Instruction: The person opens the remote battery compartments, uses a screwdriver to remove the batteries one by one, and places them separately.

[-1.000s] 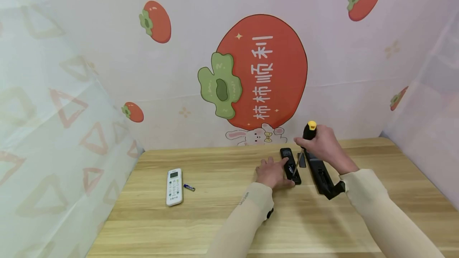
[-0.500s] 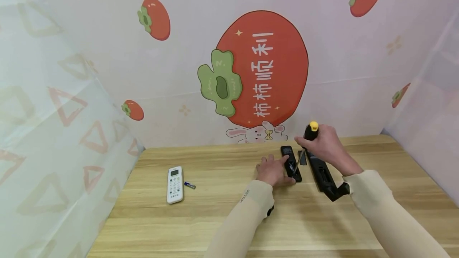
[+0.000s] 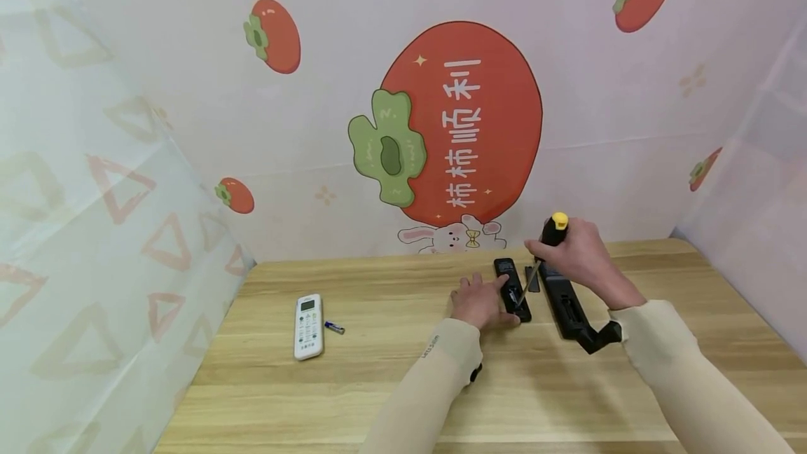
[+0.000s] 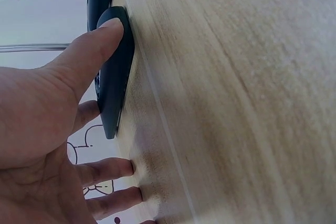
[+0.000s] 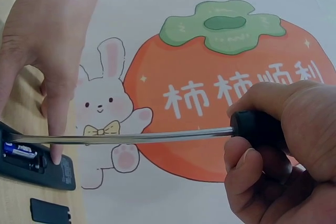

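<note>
In the head view a black remote control (image 3: 507,268) lies back up, its battery compartment open. A blue-and-silver battery (image 5: 20,150) sits inside, as the right wrist view shows. My left hand (image 3: 476,302) steadies the remote: the thumb presses its near end and the index finger rests on its back, with the other fingers spread on the table. My right hand (image 3: 580,254) grips a screwdriver (image 3: 555,231) by its black handle with a yellow end. Its shaft slants down to the compartment's near end; whether the tip touches the battery, I cannot tell.
Right of the remote lies a small black battery cover (image 3: 532,280). Beyond it is a larger black remote (image 3: 563,303) with an open slot, partly below my right hand. At left are a white remote (image 3: 308,328) and a loose battery (image 3: 335,328) on the wooden table (image 3: 391,370).
My right hand and the screwdriver handle have shifted slightly right, so the shaft leans more. The left hand and the black remote stay in place; the head view has moved a little.
</note>
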A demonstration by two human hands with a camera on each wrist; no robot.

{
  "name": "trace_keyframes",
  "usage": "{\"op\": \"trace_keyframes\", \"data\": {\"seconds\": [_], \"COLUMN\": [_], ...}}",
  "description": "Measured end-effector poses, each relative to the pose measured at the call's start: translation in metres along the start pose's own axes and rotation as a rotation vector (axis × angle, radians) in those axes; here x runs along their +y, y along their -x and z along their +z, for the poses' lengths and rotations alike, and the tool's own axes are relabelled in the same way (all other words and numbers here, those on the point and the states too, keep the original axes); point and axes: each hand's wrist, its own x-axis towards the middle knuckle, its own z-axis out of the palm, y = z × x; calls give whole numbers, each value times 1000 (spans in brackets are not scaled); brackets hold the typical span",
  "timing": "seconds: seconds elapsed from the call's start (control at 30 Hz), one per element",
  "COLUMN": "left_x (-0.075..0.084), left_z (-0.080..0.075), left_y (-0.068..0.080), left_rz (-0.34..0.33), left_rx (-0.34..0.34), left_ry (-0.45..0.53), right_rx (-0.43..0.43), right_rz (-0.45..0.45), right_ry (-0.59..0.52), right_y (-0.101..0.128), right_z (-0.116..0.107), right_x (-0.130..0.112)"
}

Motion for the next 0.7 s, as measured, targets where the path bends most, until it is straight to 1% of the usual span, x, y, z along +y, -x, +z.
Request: {"op": "trace_keyframes", "data": {"seconds": [0.23, 0.43, 0.7], "left_x": [1, 1, 1], "left_z": [-1, -2, -2], "left_y": [1, 2, 2], "left_rz": [-5, -8, -12], "left_rx": [-4, -7, -14], "left_ry": [-1, -5, 0], "right_rx": [-5, 26, 11], "right_rz": [5, -13, -1], "right_ry": [6, -6, -9], "right_y": [-2, -2, -1], "right_z": [-1, -4, -7], "right_x": [0, 1, 0]}}
